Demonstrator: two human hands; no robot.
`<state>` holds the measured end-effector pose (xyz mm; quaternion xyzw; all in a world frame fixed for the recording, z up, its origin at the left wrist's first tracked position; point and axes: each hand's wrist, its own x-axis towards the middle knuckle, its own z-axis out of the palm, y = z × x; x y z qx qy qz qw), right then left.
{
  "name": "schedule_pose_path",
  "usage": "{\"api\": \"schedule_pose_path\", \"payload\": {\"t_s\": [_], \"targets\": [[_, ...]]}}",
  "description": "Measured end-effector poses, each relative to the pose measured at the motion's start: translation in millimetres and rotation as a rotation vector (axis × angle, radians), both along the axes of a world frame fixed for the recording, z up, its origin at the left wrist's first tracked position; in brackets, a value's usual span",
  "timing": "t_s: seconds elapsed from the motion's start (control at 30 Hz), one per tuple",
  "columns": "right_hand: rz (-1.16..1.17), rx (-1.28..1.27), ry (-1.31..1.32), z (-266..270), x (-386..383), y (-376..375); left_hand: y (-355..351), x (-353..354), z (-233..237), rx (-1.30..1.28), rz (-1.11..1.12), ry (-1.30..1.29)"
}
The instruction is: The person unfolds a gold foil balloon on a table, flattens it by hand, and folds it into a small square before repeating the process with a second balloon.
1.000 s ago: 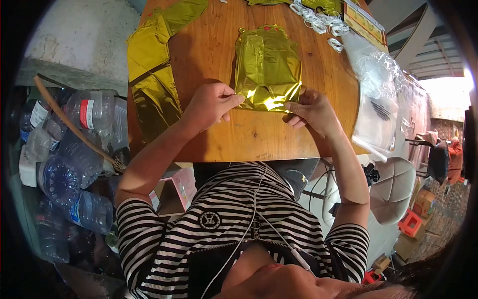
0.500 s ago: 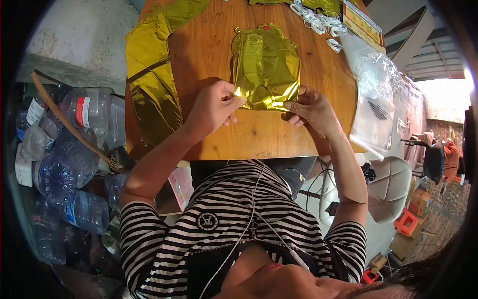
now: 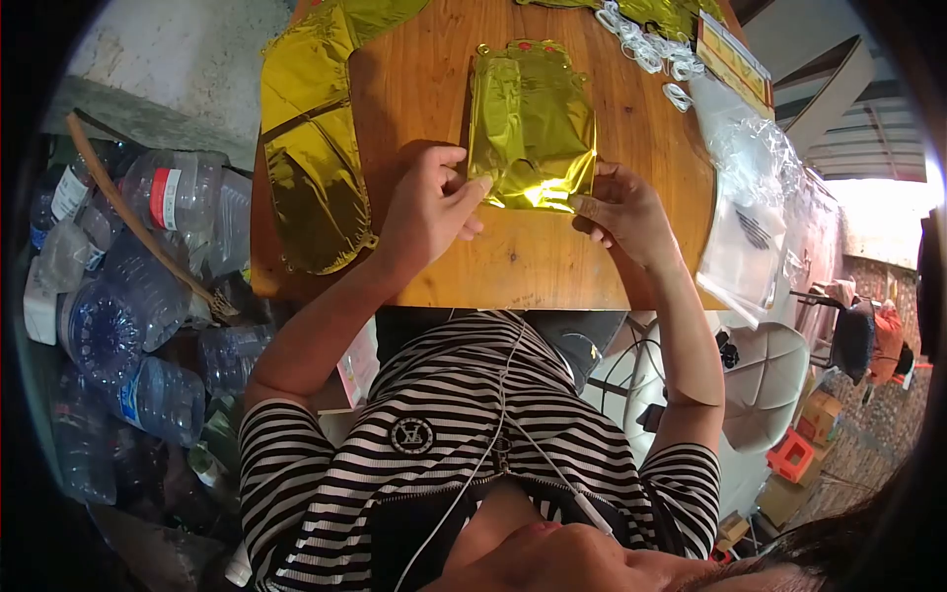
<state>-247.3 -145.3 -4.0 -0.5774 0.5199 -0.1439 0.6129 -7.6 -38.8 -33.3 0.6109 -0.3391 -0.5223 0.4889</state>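
Note:
A flat, folded gold foil balloon (image 3: 538, 123) lies on the wooden table (image 3: 414, 89) in front of me, small tabs and red spots along its far edge. My left hand (image 3: 431, 202) pinches its near left corner between thumb and fingers. At the near right corner, my right hand (image 3: 623, 212) grips the foil with the thumb on top. The near edge shines brightly between the two hands. Another long gold foil balloon (image 3: 311, 148) is spread flat to the left, beyond my left forearm.
White string bundles (image 3: 641, 44) lie at the far right, by more gold foil (image 3: 671, 15) and a printed card (image 3: 735, 59). Clear plastic bags (image 3: 745, 197) hang over the right edge. Several plastic bottles (image 3: 163, 212) are piled left of the table; a white stool (image 3: 769, 385) stands right.
Both hands keep hold of the near corners. The folded foil now lies flatter and smoother, its far edge more spread out. The view has shifted slightly.

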Motion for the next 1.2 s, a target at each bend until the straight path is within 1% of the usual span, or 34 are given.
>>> {"api": "schedule_pose_path", "payload": {"t_s": [0.07,0.1,0.17,0.33,0.4,0.53,0.6,0.67,0.7,0.77,0.8,0.87,0.9,0.97,1.0,1.07,1.13,1.2], "targets": [[0.003,-0.002,-0.003,-0.2,-0.6,-0.7,3.2,0.4,-10.9,-0.306,0.063,-0.494],[0.009,-0.001,-0.004,-0.5,-1.4,-0.8,4.5,0.1,-8.4,-0.310,0.058,-0.495],[0.006,0.010,-0.021,-1.0,-3.0,-1.4,8.3,-1.0,-3.0,-0.214,0.009,-0.641],[-0.003,0.077,-0.078,-3.5,-4.2,-3.1,2.4,2.1,-9.6,-0.209,0.010,-0.577],[0.012,0.011,-0.083,2.8,-2.3,3.0,1.5,2.3,-8.3,-0.206,0.015,-0.574],[0.007,-0.017,-0.030,6.3,-2.5,7.7,2.6,3.9,-1.6,-0.158,-0.010,-0.546],[0.042,0.031,-0.119,0.3,-4.0,2.0,3.5,4.2,1.0,-0.124,-0.036,-0.544],[0.032,0.030,-0.081,6.2,-1.6,2.9,4.3,4.3,3.1,-0.122,-0.066,-0.680],[0.024,0.027,-0.042,8.4,-0.6,2.9,3.9,3.2,5.0,-0.123,-0.069,-0.681],[0.034,0.037,-0.079,-2.5,-5.4,-1.7,2.3,-1.6,9.8,-0.385,0.015,-1.033],[0.051,0.048,-0.115,-6.9,-6.6,-2.6,-4.0,-2.8,14.6,-0.382,0.014,-1.032],[0.049,0.032,-0.076,0.4,-3.3,-0.5,-24.7,-3.2,22.6,-0.719,-0.246,-1.245],[0.045,0.011,-0.039,3.2,-1.6,0.6,-29.7,-6.0,18.7,-0.713,-0.242,-1.246],[0.060,-0.005,-0.019,4.5,0.3,1.2,-36.7,-11.4,6.2,-0.696,-0.457,-1.330],[0.065,-0.021,0.000,5.2,0.1,0.7,-35.7,-12.0,2.4,-0.700,-0.457,-1.331],[0.034,-0.007,-0.029,2.3,-0.7,0.5,-29.9,-14.4,-4.4,-0.598,-0.564,-1.323],[0.003,0.014,-0.056,-2.1,-3.8,0.0,-24.4,-16.5,-5.2,-0.557,-0.606,-1.313],[0.059,0.006,0.010,-4.6,-5.9,-2.6,-20.7,-17.1,-6.8,-0.532,-0.636,-1.332]]}}
